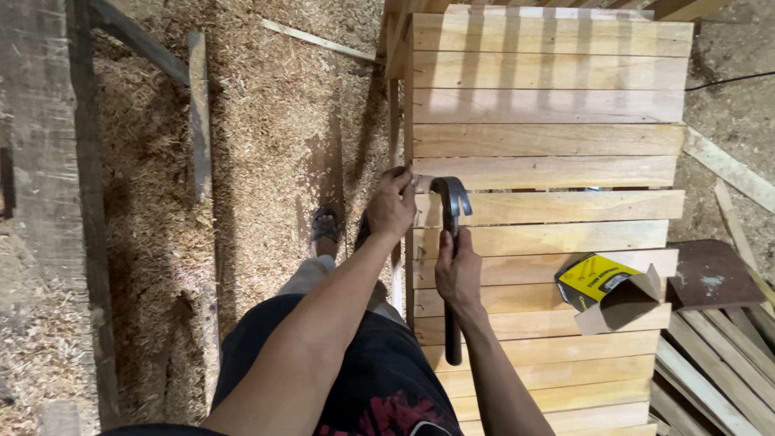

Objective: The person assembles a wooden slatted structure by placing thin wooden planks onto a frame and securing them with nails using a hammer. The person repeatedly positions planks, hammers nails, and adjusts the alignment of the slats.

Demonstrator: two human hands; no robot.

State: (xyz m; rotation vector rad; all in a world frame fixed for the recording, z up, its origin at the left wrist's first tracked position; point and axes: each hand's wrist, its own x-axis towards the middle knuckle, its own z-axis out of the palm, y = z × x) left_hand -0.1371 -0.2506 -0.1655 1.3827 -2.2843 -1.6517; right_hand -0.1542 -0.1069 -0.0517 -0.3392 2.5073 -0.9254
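right hand [458,274] fingers wrapped around hammer [450,242]; left hand [391,206] pinches slat edge [413,184].

Two bare hands: left hand [391,206] at centre frame on the panel edge, right hand [458,274] just below it. One hammer [451,242], dark-handled, centre frame. One slatted wooden panel [549,105] filling the right half; about thirteen slats visible, lowest ones cut off by the frame edge. One open cardboard box [611,295], yellow-topped, right of centre. One sandalled foot [325,227] clearly shown, centre; second foot mostly hidden. Loose offcut strips at upper left and right edge: number uncertain.
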